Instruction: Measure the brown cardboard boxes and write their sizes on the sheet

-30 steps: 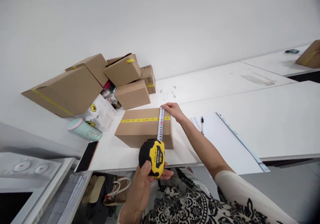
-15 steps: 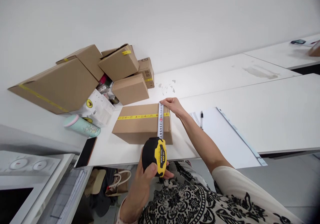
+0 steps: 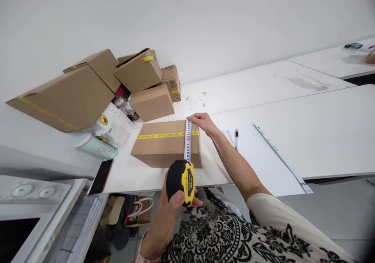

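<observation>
Tape measure (image 3: 181, 183) stretched across a cardboard box (image 3: 161, 147)

The case of the tape measure is gripped in the left hand (image 3: 166, 218), the thumb being pressed along its near side and fingertips being seen beyond its yellow edge. The free end of the blade (image 3: 188, 144) is pinched between the thumb and forefinger of the right hand (image 3: 204, 123) at the far edge of the box. The blade is laid across the top, near the right end, and a strip of yellow tape (image 3: 158, 135) is crossed by it. Whether the case is touched to the box cannot be told.

The box is set on the white table (image 3: 316, 126), near its front edge. To the right, a pen (image 3: 237, 138) is laid on white paper (image 3: 260, 165); to the left, a mint-green bottle (image 3: 98, 147) is placed on its side beside a white package (image 3: 118, 128). More cartons (image 3: 154, 102) are piled behind.
</observation>
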Demonstrator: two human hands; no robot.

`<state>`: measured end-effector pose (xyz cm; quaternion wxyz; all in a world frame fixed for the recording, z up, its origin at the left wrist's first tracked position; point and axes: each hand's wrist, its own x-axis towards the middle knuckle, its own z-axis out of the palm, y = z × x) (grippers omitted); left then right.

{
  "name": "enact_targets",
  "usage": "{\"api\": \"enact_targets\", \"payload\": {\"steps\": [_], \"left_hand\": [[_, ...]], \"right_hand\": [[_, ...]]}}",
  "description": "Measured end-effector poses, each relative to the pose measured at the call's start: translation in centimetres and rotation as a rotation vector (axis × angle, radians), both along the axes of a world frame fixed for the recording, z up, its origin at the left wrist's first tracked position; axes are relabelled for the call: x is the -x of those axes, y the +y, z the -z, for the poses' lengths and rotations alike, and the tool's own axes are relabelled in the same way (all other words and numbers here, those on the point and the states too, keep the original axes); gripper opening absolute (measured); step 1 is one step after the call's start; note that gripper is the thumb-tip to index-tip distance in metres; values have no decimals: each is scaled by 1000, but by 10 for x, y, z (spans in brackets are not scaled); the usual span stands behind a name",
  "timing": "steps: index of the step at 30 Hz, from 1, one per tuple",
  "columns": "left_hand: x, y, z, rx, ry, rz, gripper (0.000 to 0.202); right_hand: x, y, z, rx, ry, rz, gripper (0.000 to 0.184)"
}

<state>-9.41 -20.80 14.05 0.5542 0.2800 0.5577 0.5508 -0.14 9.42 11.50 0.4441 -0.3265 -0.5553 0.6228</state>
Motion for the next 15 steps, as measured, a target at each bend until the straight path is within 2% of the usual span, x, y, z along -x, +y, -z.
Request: {"api": "enact_targets", "payload": {"steps": [5, 9, 15], "left_hand": [[-4, 3, -16, 20, 2, 14, 88], [-5, 2, -18, 11, 3, 4, 85], [-15, -1, -23, -25, 0, -76, 76]], "right_hand": [[0, 0, 1, -5, -6, 5, 26], [0, 0, 0, 8, -3, -1, 25], [-1, 0, 1, 3, -10, -9, 26]]}}
